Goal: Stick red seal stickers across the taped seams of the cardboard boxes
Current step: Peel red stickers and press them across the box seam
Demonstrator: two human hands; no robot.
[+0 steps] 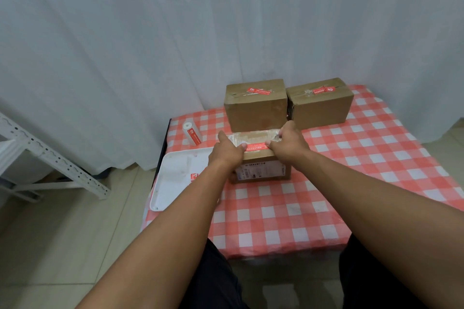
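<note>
A small cardboard box (261, 170) with a white shipping label on its front stands on the checked tablecloth. A red seal sticker (256, 146) lies along its taped top near the front edge. My left hand (227, 149) grips the box's left end, thumb on the sticker's left end. My right hand (288, 144) grips the right end, thumb pressing the sticker's right end. Behind stand two bigger cardboard boxes, the left one (256, 108) and the right one (320, 105), each with red stickers on its taped top.
A roll of red stickers (192, 136) stands at the table's back left. A white tray (175, 178) with one loose red sticker (194, 176) lies at the left edge. The red-and-white tablecloth (351, 170) covers the table. A white metal rack (50, 158) stands on the floor to the left.
</note>
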